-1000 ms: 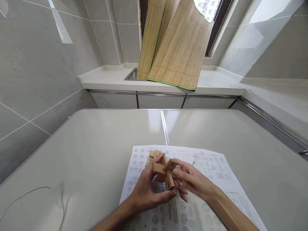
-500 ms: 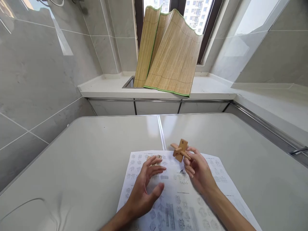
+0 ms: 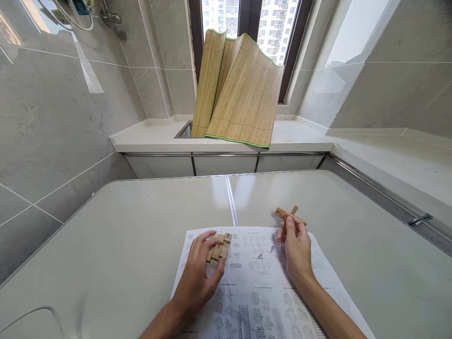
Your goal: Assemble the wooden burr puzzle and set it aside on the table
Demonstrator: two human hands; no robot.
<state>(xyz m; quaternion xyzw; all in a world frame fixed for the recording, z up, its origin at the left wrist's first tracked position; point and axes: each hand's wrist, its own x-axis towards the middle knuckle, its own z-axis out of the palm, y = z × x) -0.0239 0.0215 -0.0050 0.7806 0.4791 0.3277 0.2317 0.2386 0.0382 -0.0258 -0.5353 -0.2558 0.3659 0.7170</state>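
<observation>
Near the upper left of the printed sheet, several small wooden puzzle pieces (image 3: 219, 250) lie side by side, one marked 3. My left hand (image 3: 201, 268) curls around them, fingers across the left and far side and thumb at the near edge. Over the sheet's far right edge, my right hand (image 3: 296, 245) pinches a wooden puzzle assembly (image 3: 282, 213) of crossed pieces between thumb and fingers. It is seen nearly edge-on, with a dark mark on one piece; the fingers hide part of it. Both hands rest over the large printed sheet (image 3: 243, 275), covered in line diagrams.
The sheet lies on a pale table (image 3: 123, 245) with a seam strip (image 3: 231, 200) down its middle. Beyond stands a white ledge (image 3: 148, 140) with a folded bamboo mat (image 3: 243, 99) leaning by the window. A thin cable (image 3: 35, 310) is at lower left.
My left hand has closed in around the loose pieces, having been spread above them. My right hand moved right and turned the assembly, so its face marked 2 no longer faces me. The view tilted up slightly.
</observation>
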